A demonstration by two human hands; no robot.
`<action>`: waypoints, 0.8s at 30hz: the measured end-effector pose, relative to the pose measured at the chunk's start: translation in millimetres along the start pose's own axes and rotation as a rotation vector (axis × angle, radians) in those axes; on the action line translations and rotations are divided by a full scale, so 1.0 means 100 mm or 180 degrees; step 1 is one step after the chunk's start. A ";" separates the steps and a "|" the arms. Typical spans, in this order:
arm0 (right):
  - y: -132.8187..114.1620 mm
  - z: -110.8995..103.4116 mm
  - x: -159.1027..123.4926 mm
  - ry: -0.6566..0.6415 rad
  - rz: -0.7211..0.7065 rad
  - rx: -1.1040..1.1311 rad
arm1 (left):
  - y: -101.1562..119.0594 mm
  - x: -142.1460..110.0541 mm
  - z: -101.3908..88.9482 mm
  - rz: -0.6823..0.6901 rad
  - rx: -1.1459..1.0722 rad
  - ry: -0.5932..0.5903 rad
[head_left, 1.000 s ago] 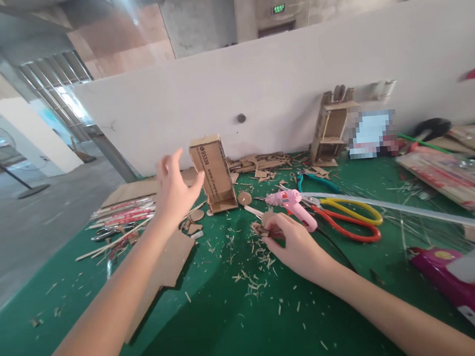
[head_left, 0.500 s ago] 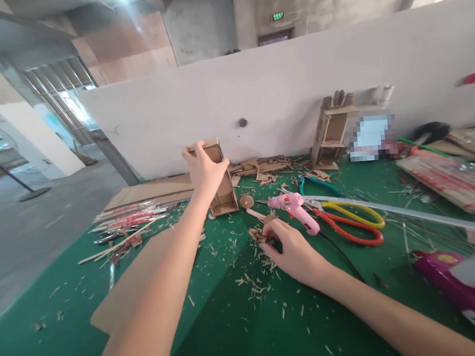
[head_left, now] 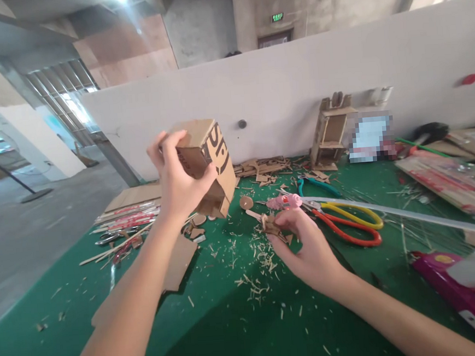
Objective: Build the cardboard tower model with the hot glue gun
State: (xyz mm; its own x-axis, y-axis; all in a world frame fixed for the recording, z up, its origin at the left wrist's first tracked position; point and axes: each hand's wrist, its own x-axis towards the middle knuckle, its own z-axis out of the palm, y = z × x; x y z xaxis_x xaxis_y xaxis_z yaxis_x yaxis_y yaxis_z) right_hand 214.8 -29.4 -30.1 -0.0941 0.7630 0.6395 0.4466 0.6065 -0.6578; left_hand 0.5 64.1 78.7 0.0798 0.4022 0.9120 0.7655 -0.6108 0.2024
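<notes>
In the head view, I can see the person's two hands working well apart above a green table (head_left: 216, 322). The left hand (head_left: 180, 180) is clamped on an open-sided cardboard box (head_left: 225, 165), fingers over its top end and thumb along the side with the black lettering. The box leans at a slant; whether its lower end touches the tabletop, I cannot tell. The right hand (head_left: 306, 244) pinches a small cardboard piece (head_left: 271, 226) between thumb and fingers, above pale shavings (head_left: 256, 286); its exact shape is hard to make out. Just behind that hand lies a pink glue gun (head_left: 284, 201), and to the right is a tool with red and yellow handles (head_left: 350, 221). A cardboard disc (head_left: 246, 202) lies between the box and the glue gun. Further back, a taller cardboard structure (head_left: 329, 135) stands by the white partition (head_left: 174, 103).
</notes>
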 end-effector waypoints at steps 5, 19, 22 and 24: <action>-0.36 -0.23 0.19 0.0447 -0.0447 0.0217 | 0.28 -0.14 -0.37 -0.0260 -0.0261 -0.0512; -0.71 -0.06 0.80 0.0324 -0.0068 0.0468 | 0.57 -0.58 -0.20 -0.0382 -0.0217 -0.0761; -0.71 -0.05 0.82 0.0342 0.0067 0.0558 | 0.56 -0.51 -0.28 -0.0380 -0.0234 -0.0817; -0.72 -0.04 0.82 0.0361 0.0083 0.0516 | 0.57 -0.42 -0.35 -0.0406 -0.0273 -0.0766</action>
State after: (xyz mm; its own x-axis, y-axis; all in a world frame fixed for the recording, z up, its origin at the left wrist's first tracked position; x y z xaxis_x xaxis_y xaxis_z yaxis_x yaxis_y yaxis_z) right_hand 178.1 -10.9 71.0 0.0207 0.7544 0.6561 0.2977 0.6218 -0.7244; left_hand 18.2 -11.2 64.6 0.1434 0.6237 0.7684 0.7232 -0.5961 0.3488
